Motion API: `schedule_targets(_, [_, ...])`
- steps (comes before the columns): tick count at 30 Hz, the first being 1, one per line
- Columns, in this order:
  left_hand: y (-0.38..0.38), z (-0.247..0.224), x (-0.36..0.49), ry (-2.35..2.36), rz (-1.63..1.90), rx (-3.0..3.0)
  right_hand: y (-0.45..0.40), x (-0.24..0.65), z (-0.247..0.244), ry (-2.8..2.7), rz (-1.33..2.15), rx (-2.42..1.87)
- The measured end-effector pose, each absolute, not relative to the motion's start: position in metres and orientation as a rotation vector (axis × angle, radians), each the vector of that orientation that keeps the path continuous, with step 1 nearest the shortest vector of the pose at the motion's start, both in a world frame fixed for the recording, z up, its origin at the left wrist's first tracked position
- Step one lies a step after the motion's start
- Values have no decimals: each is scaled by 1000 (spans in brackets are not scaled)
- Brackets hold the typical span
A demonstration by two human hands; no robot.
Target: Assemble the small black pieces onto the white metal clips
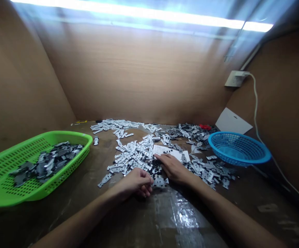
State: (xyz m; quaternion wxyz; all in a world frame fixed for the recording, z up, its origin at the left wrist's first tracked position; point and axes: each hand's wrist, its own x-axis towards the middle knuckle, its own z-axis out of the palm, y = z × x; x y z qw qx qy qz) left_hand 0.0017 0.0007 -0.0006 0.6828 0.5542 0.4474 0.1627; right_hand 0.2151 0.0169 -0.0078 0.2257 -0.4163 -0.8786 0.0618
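At centre: black pieces (155, 167), axis unclear
Left hand (139, 182): curled narrow, hold unclear
Right hand (173, 168): nearer, fingers extended just right of them, hold unclear

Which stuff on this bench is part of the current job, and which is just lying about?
Likely in use:
silvery metal parts by left hand and right hand
small black pieces between the hands
green basket, holding similar parts

Likely just lying about:
blue basket
white card
red item
yellow item
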Motion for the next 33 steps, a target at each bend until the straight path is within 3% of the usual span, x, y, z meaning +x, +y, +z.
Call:
schedule_targets(17, [6,4,-2,1054,389,1216,15,234,-3,-2128,160,-1290])
schedule_targets(25, [15,15,-12,1078,510,1142,-15,244,30,-2513,871,-1008])
schedule_targets(33, [15,11,-12,1063,522,1114,-28,231,28,-2707,779,-903])
